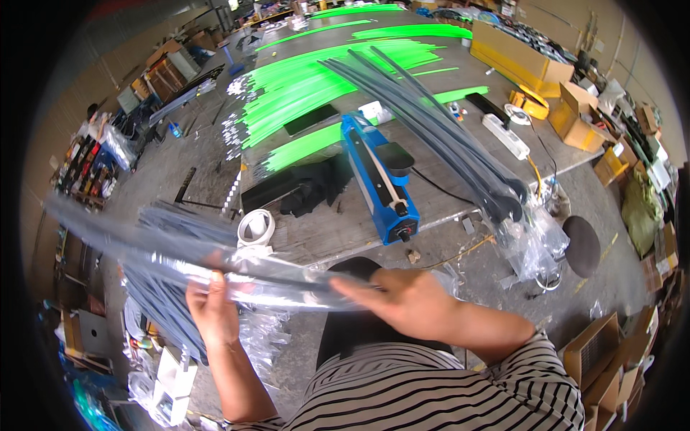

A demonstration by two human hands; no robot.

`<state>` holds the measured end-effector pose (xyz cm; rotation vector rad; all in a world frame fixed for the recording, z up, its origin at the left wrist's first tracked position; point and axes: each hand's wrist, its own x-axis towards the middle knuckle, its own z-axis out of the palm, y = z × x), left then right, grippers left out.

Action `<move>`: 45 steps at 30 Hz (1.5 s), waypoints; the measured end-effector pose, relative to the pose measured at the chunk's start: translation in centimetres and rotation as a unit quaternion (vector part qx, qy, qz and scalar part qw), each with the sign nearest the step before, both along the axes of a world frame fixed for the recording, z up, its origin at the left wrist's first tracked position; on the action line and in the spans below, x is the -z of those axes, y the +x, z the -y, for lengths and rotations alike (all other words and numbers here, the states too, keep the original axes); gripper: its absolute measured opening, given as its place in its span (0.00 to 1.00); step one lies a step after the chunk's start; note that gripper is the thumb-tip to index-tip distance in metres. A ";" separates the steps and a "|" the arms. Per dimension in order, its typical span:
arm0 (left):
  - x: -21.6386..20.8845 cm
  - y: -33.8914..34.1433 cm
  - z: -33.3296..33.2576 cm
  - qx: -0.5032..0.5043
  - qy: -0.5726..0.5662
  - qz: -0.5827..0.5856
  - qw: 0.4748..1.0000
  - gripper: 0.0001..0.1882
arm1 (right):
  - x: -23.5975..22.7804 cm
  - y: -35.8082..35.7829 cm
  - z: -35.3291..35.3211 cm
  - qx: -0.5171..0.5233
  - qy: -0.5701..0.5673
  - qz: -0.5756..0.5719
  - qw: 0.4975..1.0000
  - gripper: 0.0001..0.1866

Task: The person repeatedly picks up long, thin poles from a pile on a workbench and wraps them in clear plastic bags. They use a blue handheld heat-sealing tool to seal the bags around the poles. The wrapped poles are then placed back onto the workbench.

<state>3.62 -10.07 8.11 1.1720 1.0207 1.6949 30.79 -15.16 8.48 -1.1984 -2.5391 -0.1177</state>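
Concrete floor (162,169) and crowded walls of cardboard boxes (517,57) surround a broad grey surface (442,201) where bright green strips (302,90) lie in a wide spread. Nearer the front edge stand a blue machine (379,179) with a long narrow bar, a crumpled black cloth (316,188) and a white roll (269,231); to their right, long grey strips in clear film (431,129) lie slanted across.

Just short of that edge, in front of the person's body, a long clear plastic sleeve (277,287) is held up, darker material showing inside it. It reaches far out to the left, above a bundle of grey strips (162,305). Motion blurs its outline. The left hand (213,316) grips it, thumb in front and the other fingers behind. The right hand (413,302) is at the sleeve's right end, index finger stretched along it; I cannot tell whether its fingers are closed on the film.

Good handling here, I judge, means balance: most of the length hangs out past the left hand, so a hold farther left would curb the sag. A light pinch should spare the slick film from creasing, and the right fingers do best keeping that end flat. Lifting the far tip well over the bundle would avoid snags.
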 end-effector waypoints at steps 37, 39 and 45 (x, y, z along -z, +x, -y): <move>14.6 -7.7 3.0 -0.093 -0.246 -0.360 0.895 0.07 | 9.9 -9.3 -4.9 -0.059 -0.252 -0.343 0.903 0.09; 13.6 -4.3 5.7 -0.003 -0.147 -0.308 0.940 0.05 | 14.3 -12.9 -6.1 -0.016 -0.494 -0.477 0.727 0.14; 13.1 1.6 8.1 0.302 -0.042 -0.243 0.921 0.09 | 15.4 -16.2 -7.1 -0.002 -0.799 -0.362 0.481 0.11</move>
